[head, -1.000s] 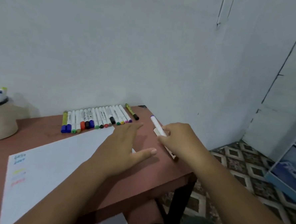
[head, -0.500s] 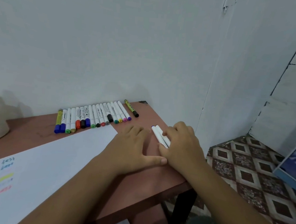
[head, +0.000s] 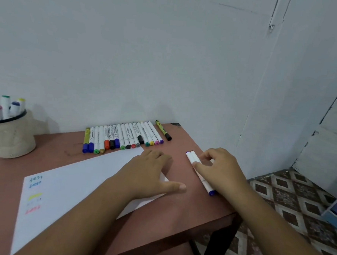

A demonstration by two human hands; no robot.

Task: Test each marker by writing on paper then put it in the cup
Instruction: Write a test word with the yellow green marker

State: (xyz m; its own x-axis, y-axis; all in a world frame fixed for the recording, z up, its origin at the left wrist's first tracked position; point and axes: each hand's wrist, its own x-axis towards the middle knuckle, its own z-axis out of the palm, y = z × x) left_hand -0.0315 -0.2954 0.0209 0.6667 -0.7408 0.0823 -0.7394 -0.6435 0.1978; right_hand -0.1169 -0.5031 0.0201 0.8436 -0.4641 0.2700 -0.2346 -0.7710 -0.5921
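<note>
Desk: I saw a reddish-brown wooden desk (head: 188, 213).
Left hand (head: 151, 173): flat, released on white paper sheet (head: 77, 183).
Right hand (head: 218, 169): pinched two white markers (head: 196, 163).

A plain room in a home: a small reddish worktop (head: 178, 216) pushed into a corner of bare whitewashed walls (head: 128, 56), above a patterned tile floor (head: 289, 196).

Table (head: 188, 213): paper (head: 77, 183), markers (head: 123, 137), cup (head: 11, 135)

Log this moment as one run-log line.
left hand: flat on white paper sheet | right hand: fingers on two white markers on reddish-brown table | beige cup: holds markers
</note>
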